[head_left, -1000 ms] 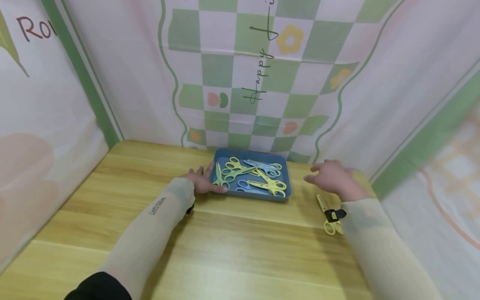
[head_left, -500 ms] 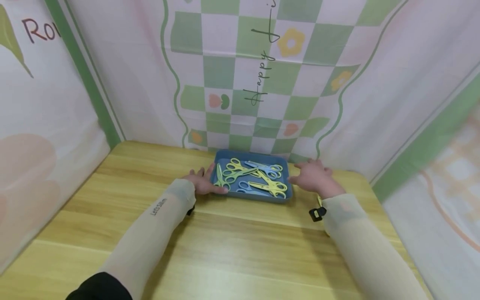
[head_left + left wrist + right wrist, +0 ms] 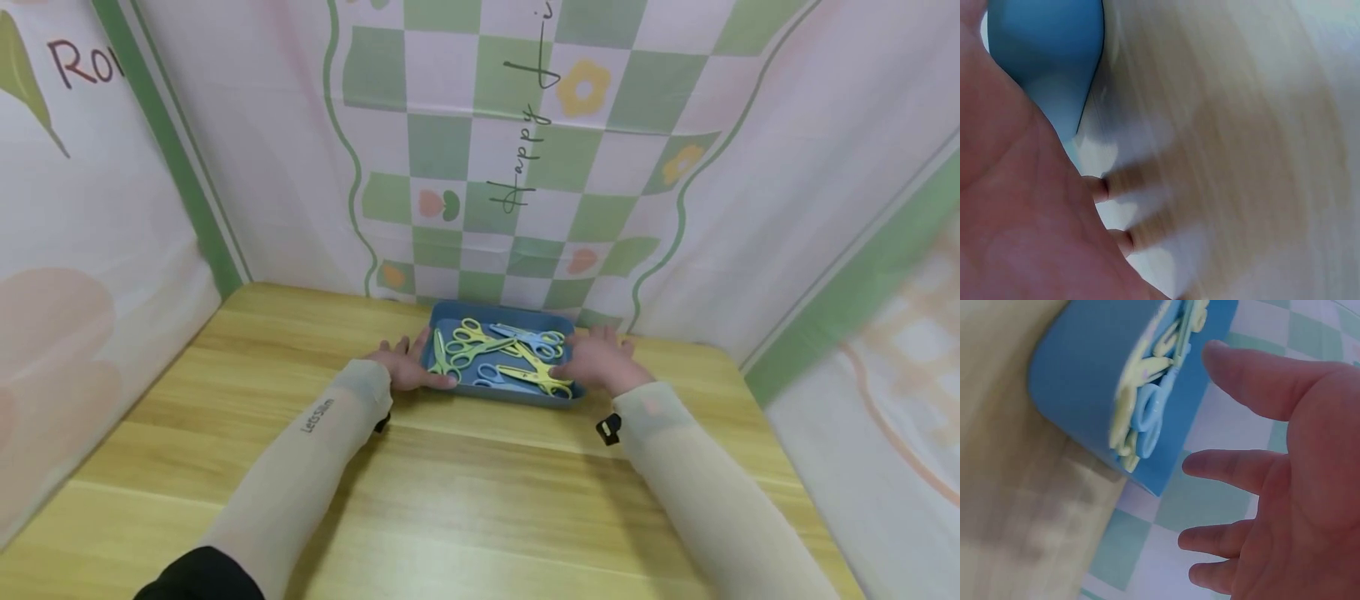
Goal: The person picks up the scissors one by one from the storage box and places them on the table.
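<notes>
A shallow blue tray (image 3: 517, 397) stands against the back cloth in the head view. It holds several child-size scissors (image 3: 542, 342) in blue, yellow and green, lying loosely across one another. My left hand (image 3: 403, 367) rests at the tray's left end, fingers spread and thumb over the front left corner. Beside the tray's blue wall (image 3: 1050, 56), two fingertips show near the tabletop in the left wrist view. My right hand (image 3: 598, 363) hovers over the tray's right end. In the right wrist view its fingers (image 3: 1229, 470) are spread, with nothing held and a gap to the scissors.
The wooden table (image 3: 465, 500) stretches in front of the tray and to both sides. A green-and-white checked cloth (image 3: 495, 167) hangs directly behind it. More cloth walls (image 3: 97, 275) close off the left and right sides.
My right hand has moved left from beside the tray to over its right end. The yellow scissors on the table at right are now hidden by my right arm. My left hand stays put.
</notes>
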Action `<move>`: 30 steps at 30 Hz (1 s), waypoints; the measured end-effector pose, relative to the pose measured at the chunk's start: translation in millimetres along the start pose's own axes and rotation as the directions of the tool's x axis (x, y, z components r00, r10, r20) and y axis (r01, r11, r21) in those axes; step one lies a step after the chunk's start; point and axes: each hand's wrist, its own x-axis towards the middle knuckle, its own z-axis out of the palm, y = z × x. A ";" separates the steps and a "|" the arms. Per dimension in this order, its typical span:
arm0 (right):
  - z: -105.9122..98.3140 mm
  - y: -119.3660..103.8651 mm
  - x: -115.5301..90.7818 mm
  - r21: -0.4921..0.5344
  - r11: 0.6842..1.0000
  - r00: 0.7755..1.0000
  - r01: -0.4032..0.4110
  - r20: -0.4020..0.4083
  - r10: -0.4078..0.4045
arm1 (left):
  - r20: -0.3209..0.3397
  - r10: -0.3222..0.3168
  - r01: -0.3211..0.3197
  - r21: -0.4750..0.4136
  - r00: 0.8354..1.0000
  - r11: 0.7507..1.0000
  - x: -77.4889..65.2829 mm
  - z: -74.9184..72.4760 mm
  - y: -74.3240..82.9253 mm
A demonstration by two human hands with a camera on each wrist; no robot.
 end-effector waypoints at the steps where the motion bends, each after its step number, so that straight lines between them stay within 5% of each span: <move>1: 2.0 -0.4 0.6 -0.001 1.000 1.000 -0.005 0.010 0.005 | 0.000 -0.003 0.003 0.003 1.000 1.000 1.3 -0.2 -0.4; 15: 18.8 -2.7 5.8 -0.090 0.995 0.994 -0.039 0.095 0.047 | 0.001 -0.021 0.021 0.016 1.000 1.000 8.8 1.3 -5.9; 30: 19.0 -5.2 8.2 -0.137 0.990 0.995 -0.038 0.087 0.050 | 0.000 -0.023 0.023 0.010 1.000 1.000 3.2 1.6 -1.6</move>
